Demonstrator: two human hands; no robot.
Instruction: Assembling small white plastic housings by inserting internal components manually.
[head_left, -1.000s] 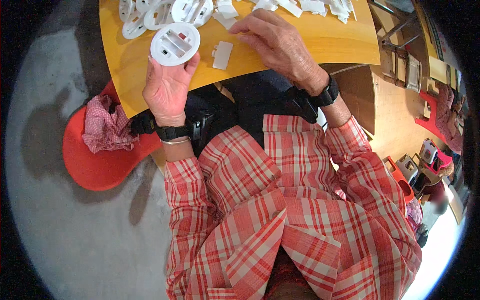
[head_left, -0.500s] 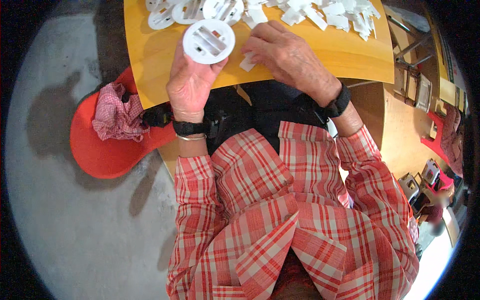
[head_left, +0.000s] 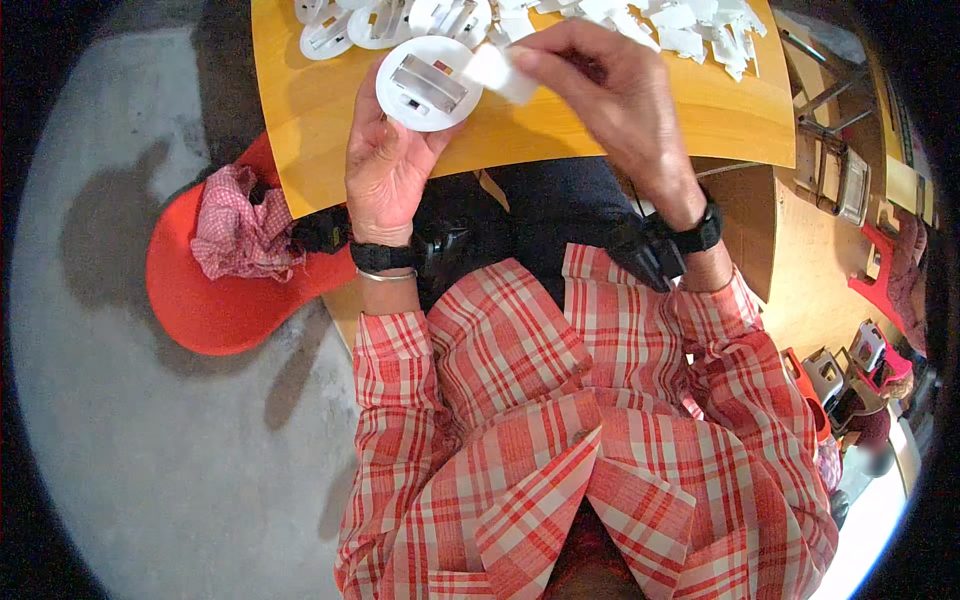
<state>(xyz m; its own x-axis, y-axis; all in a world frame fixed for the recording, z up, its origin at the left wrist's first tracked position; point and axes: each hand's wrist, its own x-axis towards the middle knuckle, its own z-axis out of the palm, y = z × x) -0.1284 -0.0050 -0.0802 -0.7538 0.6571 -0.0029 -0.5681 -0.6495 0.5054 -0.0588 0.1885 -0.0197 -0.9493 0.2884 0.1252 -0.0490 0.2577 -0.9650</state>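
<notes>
My left hand [head_left: 385, 165] holds a round white plastic disc [head_left: 428, 84] with a metal strip across its face, just above the near edge of the yellow-orange table [head_left: 320, 120]. My right hand [head_left: 615, 95] pinches a small white rectangular piece [head_left: 502, 72] and brings it against the right side of the disc. Both wrists wear black bands, and the sleeves are red plaid.
More round white discs [head_left: 345, 25] and a heap of small white plastic pieces [head_left: 690, 25] lie along the table's far part. A red chair [head_left: 195, 295] with a checked cloth [head_left: 235, 225] stands at left. Wooden furniture [head_left: 830, 170] stands at right on the floor.
My right hand has lifted the small white piece off the table and moved it to the disc. The disc stays in my left hand.
</notes>
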